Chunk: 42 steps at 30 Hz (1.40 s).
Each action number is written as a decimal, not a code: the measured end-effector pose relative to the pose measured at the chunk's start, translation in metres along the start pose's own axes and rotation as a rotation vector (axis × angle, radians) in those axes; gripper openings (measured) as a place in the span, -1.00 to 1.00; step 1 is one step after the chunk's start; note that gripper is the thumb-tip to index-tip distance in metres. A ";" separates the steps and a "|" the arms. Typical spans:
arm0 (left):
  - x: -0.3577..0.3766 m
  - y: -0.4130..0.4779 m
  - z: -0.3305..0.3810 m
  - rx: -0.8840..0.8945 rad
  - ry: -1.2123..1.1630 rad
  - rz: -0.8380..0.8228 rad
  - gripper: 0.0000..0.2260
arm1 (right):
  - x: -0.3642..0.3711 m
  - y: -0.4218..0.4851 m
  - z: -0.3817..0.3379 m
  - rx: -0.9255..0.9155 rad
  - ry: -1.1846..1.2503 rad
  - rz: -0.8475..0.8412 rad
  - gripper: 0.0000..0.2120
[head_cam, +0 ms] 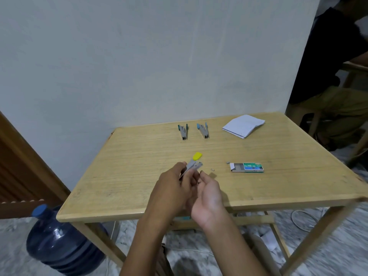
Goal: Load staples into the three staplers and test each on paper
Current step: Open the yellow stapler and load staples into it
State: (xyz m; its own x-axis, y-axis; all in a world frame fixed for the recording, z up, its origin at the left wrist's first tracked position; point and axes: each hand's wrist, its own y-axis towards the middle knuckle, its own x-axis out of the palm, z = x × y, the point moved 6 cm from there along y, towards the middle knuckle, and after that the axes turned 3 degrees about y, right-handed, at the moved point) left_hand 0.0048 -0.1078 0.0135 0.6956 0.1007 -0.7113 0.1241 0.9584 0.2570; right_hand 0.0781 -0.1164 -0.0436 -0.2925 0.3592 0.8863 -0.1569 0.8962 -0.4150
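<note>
Wooden table point(123, 198), near edge: left fingers point(186, 173) grip yellow stapler point(194, 163); right fingers point(205, 177) half-curled (hold unclear).

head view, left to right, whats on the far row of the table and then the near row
Far row: green-tipped stapler → blue-tipped stapler → stack of paper. Near row: yellow stapler, gripped by the left hand → loose staple piece → staple box.

left hand point(171, 188) grips yellow stapler point(194, 163); right hand point(209, 194) palm-up beside it; staple box point(248, 167) open on table point(129, 176)
</note>
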 end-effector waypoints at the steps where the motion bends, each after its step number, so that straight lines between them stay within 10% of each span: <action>1: -0.003 0.002 -0.001 -0.013 -0.069 0.019 -0.81 | 0.000 0.001 -0.002 -0.012 0.043 -0.010 -0.62; 13: 0.025 0.004 -0.026 -0.515 -1.210 -0.108 -0.75 | -0.001 -0.001 -0.027 -0.185 0.070 -0.029 -0.80; 19: 0.047 0.017 -0.036 -0.557 -1.560 -0.190 -0.80 | -0.009 -0.006 -0.084 -0.626 -0.701 0.105 -0.75; 29: 0.077 0.036 -0.045 -0.629 -1.714 -0.268 -0.78 | 0.018 0.030 -0.143 -0.676 -2.160 0.211 -0.75; 35: 0.075 0.035 -0.045 -0.625 -1.689 -0.291 -0.79 | 0.017 0.051 -0.135 -0.595 -2.435 0.095 -0.71; 42: 0.077 0.036 -0.050 -0.620 -1.682 -0.297 -0.80 | 0.020 0.035 -0.185 -0.814 -2.137 0.224 -0.78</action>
State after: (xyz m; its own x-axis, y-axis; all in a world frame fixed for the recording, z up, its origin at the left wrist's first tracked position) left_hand 0.0277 -0.0517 -0.0650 0.6446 -0.0436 0.7632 0.3846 0.8813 -0.2745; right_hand 0.2415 -0.0294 -0.0022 -0.5658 0.2270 -0.7926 0.1315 0.9739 0.1851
